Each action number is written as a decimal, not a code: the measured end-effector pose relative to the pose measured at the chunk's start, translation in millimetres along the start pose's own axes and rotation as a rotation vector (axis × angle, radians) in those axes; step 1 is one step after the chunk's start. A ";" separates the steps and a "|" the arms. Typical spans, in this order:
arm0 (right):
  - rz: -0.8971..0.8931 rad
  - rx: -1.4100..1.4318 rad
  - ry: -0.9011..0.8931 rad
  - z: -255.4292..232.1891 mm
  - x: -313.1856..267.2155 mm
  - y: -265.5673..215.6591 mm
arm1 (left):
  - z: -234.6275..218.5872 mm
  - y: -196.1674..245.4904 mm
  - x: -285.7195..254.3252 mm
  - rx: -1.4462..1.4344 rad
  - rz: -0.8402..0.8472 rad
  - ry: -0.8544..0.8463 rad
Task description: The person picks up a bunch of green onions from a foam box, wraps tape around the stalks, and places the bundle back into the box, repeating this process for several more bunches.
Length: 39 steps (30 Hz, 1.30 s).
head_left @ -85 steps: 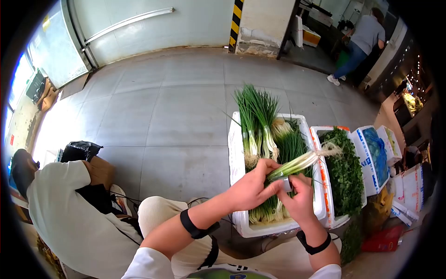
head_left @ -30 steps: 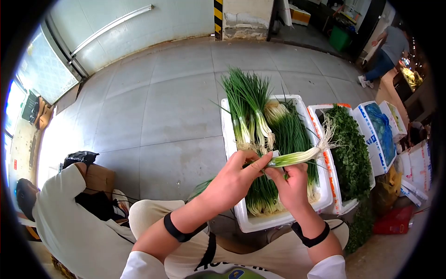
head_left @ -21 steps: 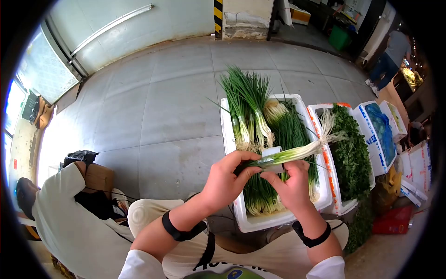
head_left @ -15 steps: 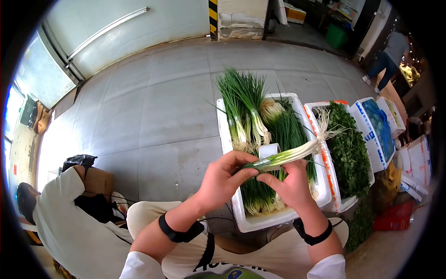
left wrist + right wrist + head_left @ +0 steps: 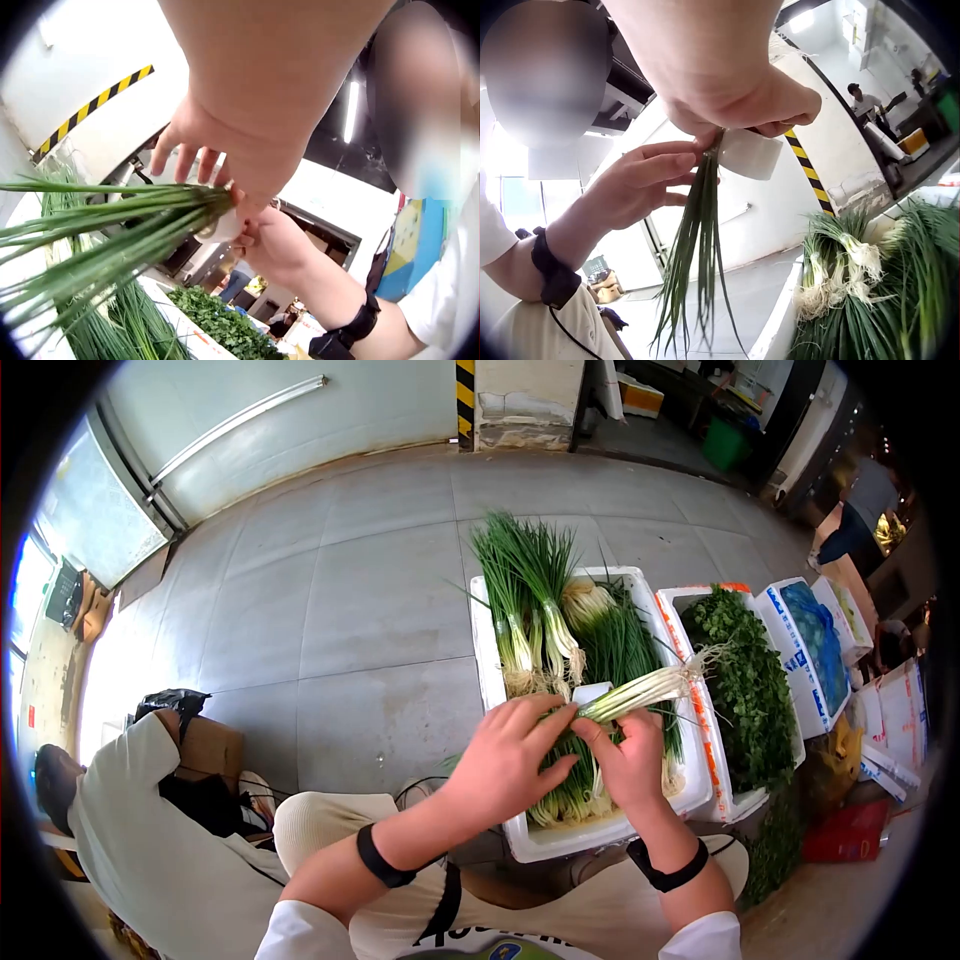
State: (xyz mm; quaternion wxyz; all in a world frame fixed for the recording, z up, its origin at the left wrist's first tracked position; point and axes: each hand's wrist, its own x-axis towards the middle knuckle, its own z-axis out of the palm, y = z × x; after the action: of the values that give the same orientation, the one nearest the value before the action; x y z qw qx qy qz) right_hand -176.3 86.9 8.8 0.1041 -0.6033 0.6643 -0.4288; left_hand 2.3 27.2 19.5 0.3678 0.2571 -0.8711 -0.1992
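A small bunch of scallions (image 5: 640, 692) is held over the white foam box, roots to the right in the head view. My right hand (image 5: 632, 755) pinches it between thumb and fingers, together with a white roll of tape (image 5: 750, 154) that stands beside the stems. My left hand (image 5: 515, 750) reaches across the bunch, fingers extended, thumb apart, fingertips right at the wrapped part. In the left wrist view the green leaves (image 5: 135, 217) fan out to the left below that hand. The right fingertips are partly hidden behind the stems.
The foam box (image 5: 487, 650) bears more scallion bunches (image 5: 530, 600). To its right stand a box of leafy greens (image 5: 745, 690) and one with a blue bag (image 5: 815, 640). Another person in a white top (image 5: 170, 840) sits at left; someone in grey (image 5: 865, 500) is far right.
My left thumb has come away from the bunch and the left fingers have straightened across it. The bunch's root end has dipped slightly. The person in grey has moved right.
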 end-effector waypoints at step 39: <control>-0.074 -0.038 0.025 -3.9 -1.2 3.5 | 4.2 -13.1 1.8 -0.349 -0.240 -0.024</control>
State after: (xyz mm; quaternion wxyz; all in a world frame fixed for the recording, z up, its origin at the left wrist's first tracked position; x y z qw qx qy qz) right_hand -181.0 89.4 8.3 0.0684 -0.6241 0.6506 -0.4274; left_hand 2.0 16.4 10.7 0.3700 0.2893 -0.7908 -0.3924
